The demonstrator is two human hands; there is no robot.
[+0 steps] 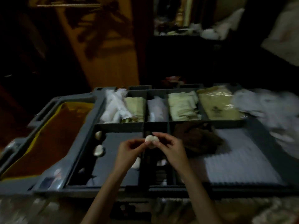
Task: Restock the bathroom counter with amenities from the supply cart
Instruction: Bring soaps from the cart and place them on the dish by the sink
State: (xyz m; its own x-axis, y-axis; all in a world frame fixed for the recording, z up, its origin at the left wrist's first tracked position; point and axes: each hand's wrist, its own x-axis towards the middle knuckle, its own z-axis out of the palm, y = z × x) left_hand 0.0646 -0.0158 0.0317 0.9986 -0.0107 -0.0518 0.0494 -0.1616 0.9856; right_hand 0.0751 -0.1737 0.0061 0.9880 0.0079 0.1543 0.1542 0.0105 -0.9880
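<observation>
Your left hand and right hand both pinch small white round amenity pieces, fingertips pressed together on them, held above grey supply cart tray, over its narrow middle divider slot. More white round pieces sit along tray's left compartment edge. Brown cloth lies in tray right of your hands. Cream packets and white tubes fill tray's far compartments. Picture blurred; exact item cannot be told.

Over the grey supply cart, the left hand and the right hand meet and pinch together two small white round items. At 12 o'clock from them, compartments hold pale packets. At 9 o'clock lie similar white pieces.
</observation>
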